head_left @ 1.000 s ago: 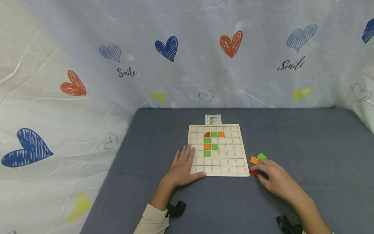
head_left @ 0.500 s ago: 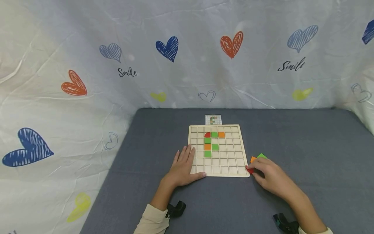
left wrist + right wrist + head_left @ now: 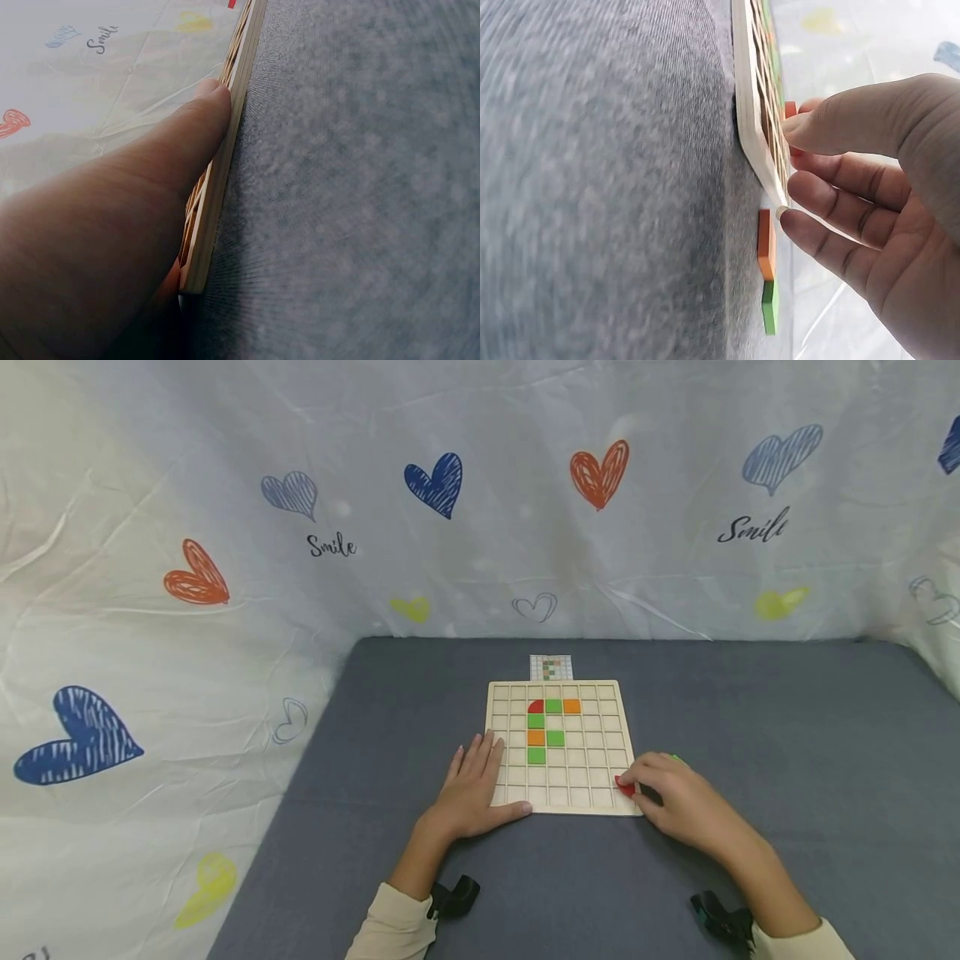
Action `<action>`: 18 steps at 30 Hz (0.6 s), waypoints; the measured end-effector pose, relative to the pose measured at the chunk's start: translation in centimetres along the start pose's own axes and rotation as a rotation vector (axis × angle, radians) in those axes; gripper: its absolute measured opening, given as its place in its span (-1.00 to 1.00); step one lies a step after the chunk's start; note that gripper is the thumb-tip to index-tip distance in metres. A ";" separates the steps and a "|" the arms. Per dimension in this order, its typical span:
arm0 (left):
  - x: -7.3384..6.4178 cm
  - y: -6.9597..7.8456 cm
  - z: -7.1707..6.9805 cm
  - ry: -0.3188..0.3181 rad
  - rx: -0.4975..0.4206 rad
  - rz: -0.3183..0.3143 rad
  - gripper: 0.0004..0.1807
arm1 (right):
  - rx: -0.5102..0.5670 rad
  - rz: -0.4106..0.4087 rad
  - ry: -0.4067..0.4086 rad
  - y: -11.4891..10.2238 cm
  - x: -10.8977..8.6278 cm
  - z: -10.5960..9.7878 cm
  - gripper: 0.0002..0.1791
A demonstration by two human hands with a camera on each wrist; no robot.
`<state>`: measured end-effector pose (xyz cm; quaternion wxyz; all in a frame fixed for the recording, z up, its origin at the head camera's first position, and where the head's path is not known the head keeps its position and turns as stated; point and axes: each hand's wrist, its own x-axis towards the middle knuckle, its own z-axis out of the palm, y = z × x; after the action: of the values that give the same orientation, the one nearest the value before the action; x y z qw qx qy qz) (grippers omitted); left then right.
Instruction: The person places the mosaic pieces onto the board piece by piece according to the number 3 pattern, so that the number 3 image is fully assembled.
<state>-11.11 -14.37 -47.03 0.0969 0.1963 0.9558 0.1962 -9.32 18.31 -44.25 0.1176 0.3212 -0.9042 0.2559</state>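
A wooden grid board (image 3: 577, 777) lies on the table. Flat along its left side and front left corner rests my left hand (image 3: 467, 797), fingers straight and thumb over the front edge. Thumb and fingers of my right hand (image 3: 682, 795) pinch a red tile (image 3: 623, 787) over the board's front right part. In the upper grid sit a red tile with one rounded corner (image 3: 536, 707), an orange tile (image 3: 572, 706) at the row's end, and several green and orange squares. The right wrist view shows only a small part of the pinched tile past the thumb.
Beyond the board's far edge lies a small printed pattern card (image 3: 551, 667). A loose orange tile (image 3: 766, 244) and a green tile (image 3: 769, 307) lie right of the board, mostly hidden by the right hand in the head view. A heart-printed curtain (image 3: 480, 552) hangs behind the grey-covered table.
My right hand has carried the red tile left from the table beside the board to over its front right cells. The left hand stays in place on the board.
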 end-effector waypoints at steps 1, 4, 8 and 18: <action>0.0 0.0 0.0 -0.003 -0.001 -0.001 0.19 | 0.002 -0.002 -0.004 0.0 0.1 0.0 -0.69; 0.0 0.1 -0.1 -0.012 0.002 -0.005 0.19 | 0.013 -0.023 -0.003 -0.1 0.5 0.2 -0.73; 0.0 0.1 -0.2 -0.008 0.001 -0.003 0.19 | 0.031 -0.046 0.003 -0.2 1.2 0.6 -0.75; 0.0 0.1 -0.1 0.003 -0.012 0.012 0.19 | 0.108 -0.072 0.010 -1.2 2.8 2.0 -0.74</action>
<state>-11.11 -14.35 -46.94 0.0955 0.2010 0.9536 0.2028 -10.79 15.02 -44.44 0.1138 0.3583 -0.8762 0.3016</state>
